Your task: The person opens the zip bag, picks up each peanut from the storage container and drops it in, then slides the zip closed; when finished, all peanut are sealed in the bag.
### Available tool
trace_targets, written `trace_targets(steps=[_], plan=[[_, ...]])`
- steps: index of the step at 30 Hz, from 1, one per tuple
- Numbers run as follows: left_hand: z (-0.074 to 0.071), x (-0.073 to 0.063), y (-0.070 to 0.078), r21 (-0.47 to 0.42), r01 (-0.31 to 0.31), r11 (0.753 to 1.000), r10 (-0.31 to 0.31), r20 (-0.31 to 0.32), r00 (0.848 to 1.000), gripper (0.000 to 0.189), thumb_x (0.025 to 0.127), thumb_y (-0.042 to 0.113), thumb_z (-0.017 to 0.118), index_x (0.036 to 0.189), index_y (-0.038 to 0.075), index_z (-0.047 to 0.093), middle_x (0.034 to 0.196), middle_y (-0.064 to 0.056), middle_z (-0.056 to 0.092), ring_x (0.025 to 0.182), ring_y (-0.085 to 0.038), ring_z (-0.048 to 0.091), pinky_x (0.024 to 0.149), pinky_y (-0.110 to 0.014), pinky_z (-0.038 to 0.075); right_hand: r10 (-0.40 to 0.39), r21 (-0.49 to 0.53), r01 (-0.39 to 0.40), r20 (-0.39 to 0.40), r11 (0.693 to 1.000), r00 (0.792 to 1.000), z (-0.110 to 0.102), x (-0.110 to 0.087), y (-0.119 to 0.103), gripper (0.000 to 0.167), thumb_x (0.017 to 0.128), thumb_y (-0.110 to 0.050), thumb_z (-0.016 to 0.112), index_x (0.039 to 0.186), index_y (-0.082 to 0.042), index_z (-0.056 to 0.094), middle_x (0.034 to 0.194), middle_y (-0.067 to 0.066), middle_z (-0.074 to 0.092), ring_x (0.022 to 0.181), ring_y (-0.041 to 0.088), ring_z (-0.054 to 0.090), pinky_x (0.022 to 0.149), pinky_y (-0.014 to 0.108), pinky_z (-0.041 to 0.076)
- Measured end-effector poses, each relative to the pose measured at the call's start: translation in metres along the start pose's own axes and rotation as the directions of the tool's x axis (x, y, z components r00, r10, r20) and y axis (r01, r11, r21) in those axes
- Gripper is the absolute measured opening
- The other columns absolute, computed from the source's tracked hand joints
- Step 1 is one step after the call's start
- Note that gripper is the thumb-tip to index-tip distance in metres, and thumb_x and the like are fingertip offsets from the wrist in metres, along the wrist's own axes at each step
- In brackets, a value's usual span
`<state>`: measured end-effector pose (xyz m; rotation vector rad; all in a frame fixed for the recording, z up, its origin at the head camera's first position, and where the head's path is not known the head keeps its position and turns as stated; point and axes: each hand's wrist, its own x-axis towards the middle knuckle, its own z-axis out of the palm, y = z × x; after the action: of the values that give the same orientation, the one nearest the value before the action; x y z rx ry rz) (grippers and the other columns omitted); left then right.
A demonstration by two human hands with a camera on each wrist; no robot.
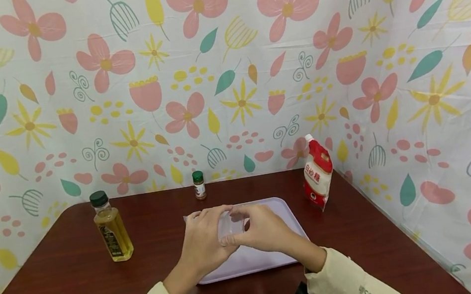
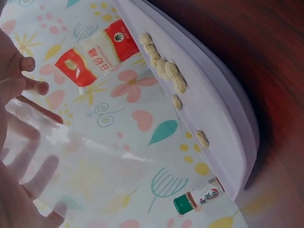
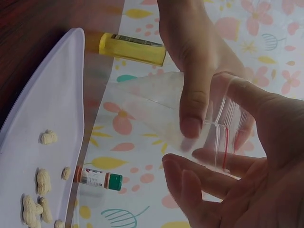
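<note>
A clear zip bag [image 3: 159, 111] with a red line along its mouth is held up above the tray. My left hand [image 1: 205, 236] pinches it, the thumb lying over the plastic in the right wrist view. At the mouth end, my right hand [image 1: 265, 228] holds the bag between thumb and fingers. The bag looks spread at its mouth, and I see nothing inside it. Below both hands is a lavender tray [image 1: 256, 262]. Several unshelled peanuts [image 2: 175, 77] lie on it, shown in the wrist views but hidden behind the hands in the head view.
An oil bottle [image 1: 112, 229] with a dark cap stands at the left of the dark wooden table [image 1: 57, 292]. Behind the tray is a small green-capped spice jar [image 1: 199, 186]. A red and white pouch [image 1: 317, 173] stands at the back right. Flower-patterned cloth [image 1: 224, 68] hangs behind the table.
</note>
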<state>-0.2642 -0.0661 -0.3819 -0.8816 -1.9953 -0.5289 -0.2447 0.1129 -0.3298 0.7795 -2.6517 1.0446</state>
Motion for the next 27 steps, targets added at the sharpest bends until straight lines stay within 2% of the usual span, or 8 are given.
trace_targets(steps=[5,8,10,13,16,20,24,27], plan=[[0.001,0.001,0.001,0.016,-0.022,1.0,0.022,0.0,1.0,0.068,0.064,0.036,0.086,0.12,0.011,0.058,0.108,0.002,0.067,0.09,-0.013,0.065,0.081,-0.051,0.046,-0.023,0.057,0.02,0.052,0.998,0.998,0.0,0.0,-0.002,0.02,0.086,-0.021,0.074,0.102,-0.012,0.079,0.093,0.002,0.074,0.06,0.008,0.056,0.053,0.026,0.047],[0.0,0.003,0.005,0.004,0.008,1.0,-0.008,0.024,1.0,0.072,0.063,0.038,0.085,0.123,0.011,0.055,0.107,0.002,0.067,0.084,-0.012,0.062,0.082,-0.051,0.045,-0.007,0.065,0.003,0.068,0.998,0.998,-0.001,-0.001,-0.004,0.017,0.085,-0.01,0.069,0.097,-0.012,0.08,0.093,0.001,0.072,0.054,0.009,0.051,0.049,0.026,0.044],[0.0,0.004,0.007,0.002,0.035,0.999,-0.035,0.05,0.998,0.075,0.063,0.04,0.083,0.126,0.011,0.053,0.108,0.002,0.067,0.083,-0.011,0.059,0.083,-0.051,0.044,0.003,0.052,-0.007,0.064,0.999,0.998,0.0,-0.001,-0.005,0.016,0.084,-0.011,0.07,0.097,-0.013,0.08,0.099,0.0,0.071,0.063,0.009,0.056,0.055,0.027,0.047],[-0.002,0.007,0.009,0.004,0.062,0.998,-0.062,0.087,0.994,0.08,0.062,0.041,0.082,0.129,0.01,0.051,0.111,0.003,0.066,0.085,-0.011,0.057,0.084,-0.05,0.044,-0.002,0.023,0.001,0.056,1.0,0.998,-0.001,0.0,-0.006,0.019,0.081,-0.013,0.074,0.099,-0.014,0.078,0.106,-0.001,0.07,0.078,0.014,0.06,0.066,0.03,0.05],[-0.003,0.009,0.01,-0.003,0.06,0.998,-0.059,0.119,0.991,0.083,0.064,0.045,0.082,0.131,0.009,0.05,0.114,0.004,0.063,0.088,-0.012,0.056,0.083,-0.049,0.044,-0.013,-0.022,0.014,0.058,1.0,0.998,0.0,0.0,-0.006,0.025,0.079,-0.018,0.077,0.104,-0.016,0.077,0.111,-0.003,0.069,0.086,0.015,0.061,0.071,0.032,0.049],[-0.006,0.01,0.009,-0.03,0.054,0.998,-0.048,0.171,0.984,0.085,0.067,0.053,0.081,0.133,0.009,0.05,0.114,0.003,0.061,0.092,-0.013,0.059,0.083,-0.049,0.045,-0.008,-0.067,0.012,0.056,0.998,0.998,0.0,0.0,-0.004,0.045,0.074,-0.026,0.082,0.117,-0.016,0.074,0.122,-0.001,0.067,0.1,0.018,0.063,0.078,0.037,0.051],[-0.007,0.009,0.008,-0.06,0.069,0.996,-0.055,0.204,0.977,0.082,0.07,0.052,0.08,0.134,0.011,0.049,0.116,0.003,0.061,0.099,-0.015,0.063,0.082,-0.047,0.045,0.009,-0.059,-0.006,0.042,0.998,0.999,-0.001,-0.002,-0.003,0.061,0.071,-0.033,0.086,0.126,-0.014,0.069,0.124,0.003,0.064,0.102,0.021,0.061,0.081,0.042,0.05],[-0.006,0.008,0.007,-0.068,0.062,0.996,-0.047,0.201,0.979,0.078,0.071,0.049,0.078,0.133,0.013,0.049,0.113,0.004,0.061,0.099,-0.014,0.063,0.079,-0.043,0.045,-0.01,-0.059,0.012,0.036,0.998,0.999,0.0,-0.003,-0.003,0.06,0.071,-0.035,0.086,0.125,-0.014,0.069,0.118,0.001,0.063,0.096,0.019,0.058,0.078,0.04,0.049]])
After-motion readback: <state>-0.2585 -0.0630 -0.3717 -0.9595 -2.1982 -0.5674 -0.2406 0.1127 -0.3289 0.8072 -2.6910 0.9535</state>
